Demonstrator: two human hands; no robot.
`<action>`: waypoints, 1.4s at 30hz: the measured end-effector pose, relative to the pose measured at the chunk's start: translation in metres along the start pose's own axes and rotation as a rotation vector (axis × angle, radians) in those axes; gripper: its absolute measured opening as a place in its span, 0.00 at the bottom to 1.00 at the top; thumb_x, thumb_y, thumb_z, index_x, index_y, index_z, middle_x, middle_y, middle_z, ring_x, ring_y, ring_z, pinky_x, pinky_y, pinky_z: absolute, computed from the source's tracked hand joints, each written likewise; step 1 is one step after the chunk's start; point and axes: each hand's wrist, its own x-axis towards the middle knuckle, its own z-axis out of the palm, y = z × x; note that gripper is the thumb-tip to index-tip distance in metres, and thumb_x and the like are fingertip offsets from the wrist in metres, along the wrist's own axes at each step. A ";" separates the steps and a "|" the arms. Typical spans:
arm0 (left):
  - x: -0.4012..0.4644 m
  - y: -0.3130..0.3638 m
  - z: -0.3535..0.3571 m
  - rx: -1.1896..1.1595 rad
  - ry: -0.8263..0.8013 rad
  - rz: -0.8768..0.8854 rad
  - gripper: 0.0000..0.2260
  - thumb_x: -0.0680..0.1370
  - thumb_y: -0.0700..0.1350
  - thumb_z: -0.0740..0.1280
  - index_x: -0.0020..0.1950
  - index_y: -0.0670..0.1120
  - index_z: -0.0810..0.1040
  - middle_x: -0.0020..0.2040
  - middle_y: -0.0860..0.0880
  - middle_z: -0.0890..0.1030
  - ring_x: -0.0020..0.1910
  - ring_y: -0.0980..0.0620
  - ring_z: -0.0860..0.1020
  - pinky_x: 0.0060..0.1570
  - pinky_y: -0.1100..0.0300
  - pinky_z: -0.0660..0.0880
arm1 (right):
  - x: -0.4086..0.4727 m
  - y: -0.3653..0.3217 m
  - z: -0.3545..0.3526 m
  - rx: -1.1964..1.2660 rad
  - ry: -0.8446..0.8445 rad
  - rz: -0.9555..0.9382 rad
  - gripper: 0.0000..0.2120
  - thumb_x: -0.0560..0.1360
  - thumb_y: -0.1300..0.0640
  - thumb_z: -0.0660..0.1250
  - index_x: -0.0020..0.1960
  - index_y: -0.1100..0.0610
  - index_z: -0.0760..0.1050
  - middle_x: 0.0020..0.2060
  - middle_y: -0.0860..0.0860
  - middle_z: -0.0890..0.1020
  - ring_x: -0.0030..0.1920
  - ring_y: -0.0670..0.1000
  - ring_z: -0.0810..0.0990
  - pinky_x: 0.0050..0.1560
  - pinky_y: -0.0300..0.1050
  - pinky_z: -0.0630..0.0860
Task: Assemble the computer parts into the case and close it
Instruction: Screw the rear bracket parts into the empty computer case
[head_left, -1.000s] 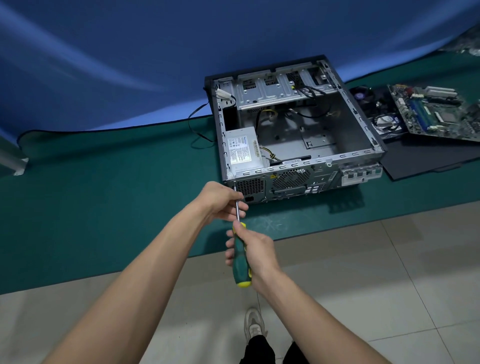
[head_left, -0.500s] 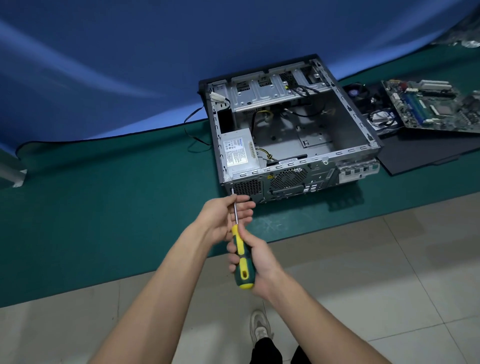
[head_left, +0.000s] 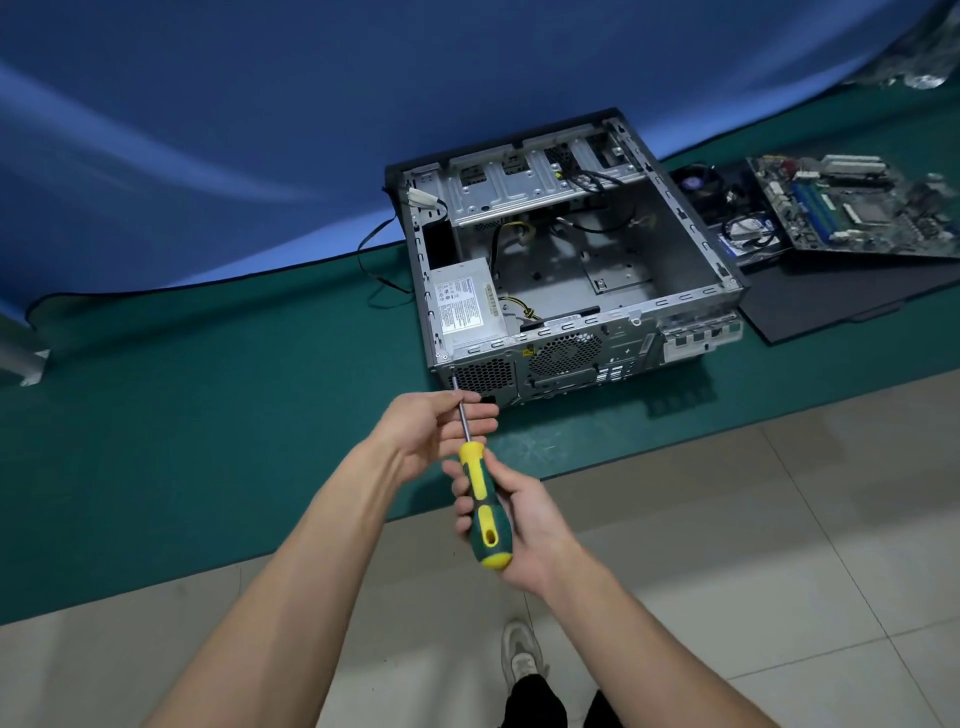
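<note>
Screwdriver (head_left: 480, 499) drawn back slightly, tip pointing at case (head_left: 571, 291) corner, right hand (head_left: 519, 525) gripping handle, left hand (head_left: 431, 426) pinching shaft

1. My right hand (head_left: 524, 525) grips the screwdriver (head_left: 485, 512); my left hand (head_left: 434, 434) sits just ahead on its shaft.
2. Beyond that, the case (head_left: 571, 275) lies open on the mat (head_left: 208, 415), power supply (head_left: 465, 304) inside.
3. Far right of my grip: the motherboard (head_left: 857, 208).

You've got one view only: wide-angle head cam, looking fwd and down from standing height. Your forearms enter from the bottom edge, case (head_left: 571, 270) sits centre-right at mid distance, blue backdrop (head_left: 208, 130) fills the top, floor tiles (head_left: 779, 519) lower right.
</note>
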 end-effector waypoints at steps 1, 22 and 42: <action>0.000 0.002 0.000 0.035 0.022 0.006 0.10 0.82 0.39 0.57 0.46 0.38 0.76 0.34 0.44 0.84 0.31 0.51 0.83 0.29 0.61 0.80 | -0.002 -0.002 -0.001 -0.067 0.012 0.009 0.20 0.79 0.47 0.60 0.50 0.64 0.78 0.29 0.52 0.78 0.25 0.49 0.76 0.25 0.37 0.72; 0.006 0.000 0.008 0.285 0.230 0.071 0.07 0.77 0.37 0.67 0.40 0.35 0.77 0.25 0.44 0.80 0.22 0.51 0.79 0.23 0.62 0.77 | 0.006 0.012 0.007 -0.667 0.364 -0.258 0.14 0.77 0.46 0.66 0.43 0.57 0.71 0.33 0.52 0.76 0.24 0.47 0.76 0.24 0.38 0.70; 0.004 0.000 0.003 0.011 0.112 0.018 0.05 0.78 0.36 0.64 0.42 0.37 0.76 0.28 0.44 0.82 0.25 0.52 0.80 0.25 0.61 0.78 | -0.006 0.005 0.003 -0.131 0.084 0.013 0.17 0.72 0.45 0.66 0.46 0.61 0.79 0.25 0.49 0.72 0.20 0.45 0.68 0.19 0.35 0.63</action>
